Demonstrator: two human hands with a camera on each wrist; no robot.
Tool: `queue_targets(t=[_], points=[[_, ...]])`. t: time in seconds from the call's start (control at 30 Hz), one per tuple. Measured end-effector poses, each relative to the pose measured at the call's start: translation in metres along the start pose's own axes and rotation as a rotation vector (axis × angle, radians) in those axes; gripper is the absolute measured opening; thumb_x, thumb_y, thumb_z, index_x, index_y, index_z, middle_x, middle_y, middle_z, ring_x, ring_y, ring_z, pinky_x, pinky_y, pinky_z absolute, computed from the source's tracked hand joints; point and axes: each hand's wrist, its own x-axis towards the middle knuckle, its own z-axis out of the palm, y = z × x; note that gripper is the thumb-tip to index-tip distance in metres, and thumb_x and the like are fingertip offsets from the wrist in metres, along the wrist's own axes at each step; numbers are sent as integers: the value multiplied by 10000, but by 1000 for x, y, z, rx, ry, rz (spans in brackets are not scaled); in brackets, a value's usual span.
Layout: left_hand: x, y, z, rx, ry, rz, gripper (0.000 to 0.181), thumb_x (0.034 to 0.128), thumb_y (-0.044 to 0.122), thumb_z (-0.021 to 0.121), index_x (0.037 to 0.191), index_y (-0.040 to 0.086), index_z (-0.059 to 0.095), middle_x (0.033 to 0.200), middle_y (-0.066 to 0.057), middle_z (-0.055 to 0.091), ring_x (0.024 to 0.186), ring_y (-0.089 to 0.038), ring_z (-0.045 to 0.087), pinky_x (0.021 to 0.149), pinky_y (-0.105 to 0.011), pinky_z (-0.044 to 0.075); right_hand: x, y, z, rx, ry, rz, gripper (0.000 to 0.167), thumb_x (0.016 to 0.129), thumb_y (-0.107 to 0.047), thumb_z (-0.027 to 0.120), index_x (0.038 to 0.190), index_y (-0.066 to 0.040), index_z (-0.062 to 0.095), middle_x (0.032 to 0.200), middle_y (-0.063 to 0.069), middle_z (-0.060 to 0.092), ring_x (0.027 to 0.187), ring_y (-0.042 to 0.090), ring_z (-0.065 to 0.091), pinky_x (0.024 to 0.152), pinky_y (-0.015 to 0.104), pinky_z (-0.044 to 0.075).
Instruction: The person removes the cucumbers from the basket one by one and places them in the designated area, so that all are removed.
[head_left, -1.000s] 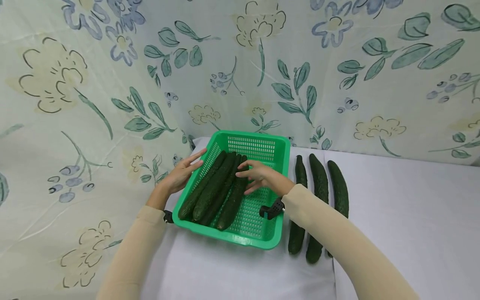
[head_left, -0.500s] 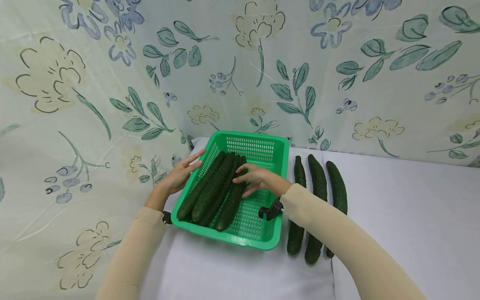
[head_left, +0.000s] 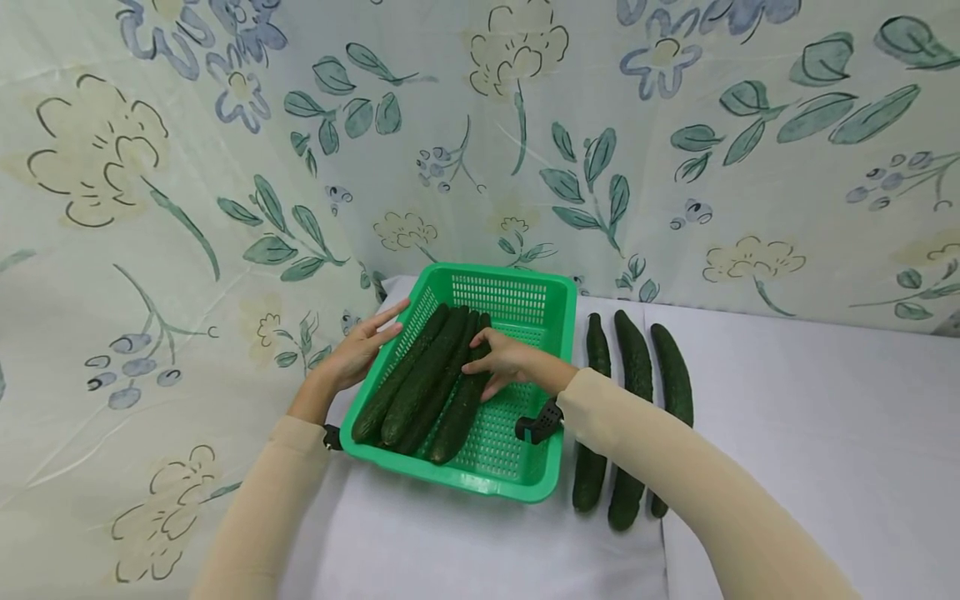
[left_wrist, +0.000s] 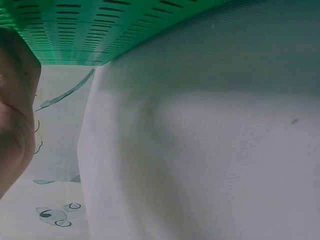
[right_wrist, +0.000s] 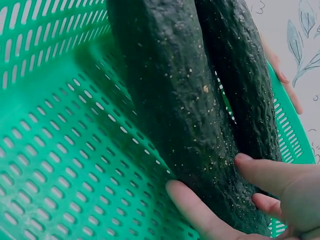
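Note:
Several dark green cucumbers lie side by side in the left half of a green basket (head_left: 480, 485). The right hand (head_left: 506, 363) grips the rightmost of them, a cucumber (head_left: 454, 427), near its far end. In the right wrist view, the fingers and thumb of the right hand (right_wrist: 285, 195) lie on opposite sides of that cucumber (right_wrist: 175, 100), with another cucumber (right_wrist: 240, 65) beside it. Fingers extended, the left hand (head_left: 358, 354) rests against the basket's left rim. The left wrist view shows part of the left hand (left_wrist: 15, 115) beside the basket wall (left_wrist: 75, 37).
Right of the basket, three more cucumbers lie lengthwise on the white cloth (head_left: 787, 433): one nearest (head_left: 590, 475), one in the middle (head_left: 636, 367) and one farthest right (head_left: 672, 375), partly behind the right sleeve (head_left: 660, 458). A floral curtain (head_left: 450, 167) hangs behind.
The right hand's fingers have lowered and closed around the rightmost cucumber in the basket, where they were more spread before. The left hand has stayed at the basket's rim.

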Motion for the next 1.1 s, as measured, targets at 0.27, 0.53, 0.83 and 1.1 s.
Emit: queue_targets(t=[0.27, 0.53, 0.83, 1.1], points=[[0, -1, 0, -13, -1, -2, 529, 1098, 238, 417, 1603, 255, 260, 1624, -83, 240, 1159, -176, 620, 844, -313, 567, 0, 0, 1, -8, 43, -18, 563, 948, 29, 658, 1427, -31, 369, 1507, 317, 231, 768, 465, 687, 757, 492, 593], [0, -4, 0, -8, -2, 4, 523, 1101, 234, 408, 1603, 246, 262, 1632, -69, 218, 1181, -171, 607, 867, -314, 562, -1, 1, -1, 29, 68, 14, 573, 934, 43, 667, 1430, -35, 390, 1528, 314, 158, 675, 416, 686, 750, 491, 593], [3, -3, 1, 19, 8, 0, 527, 1096, 248, 428, 1600, 256, 272, 1651, 0, 151, 1287, -215, 519, 881, -298, 548, -4, -2, -6, 113, 63, 34, 578, 948, 50, 634, 1455, -48, 375, 1502, 320, 201, 910, 547, 647, 763, 507, 588], [2, -2, 0, 20, 18, 1, 526, 1095, 247, 434, 1597, 255, 281, 1648, 27, 142, 1395, -302, 389, 959, -316, 516, -5, -4, -8, 150, 59, 19, 580, 956, 26, 636, 1461, -61, 364, 1343, 311, 479, 902, 506, 666, 783, 505, 582]])
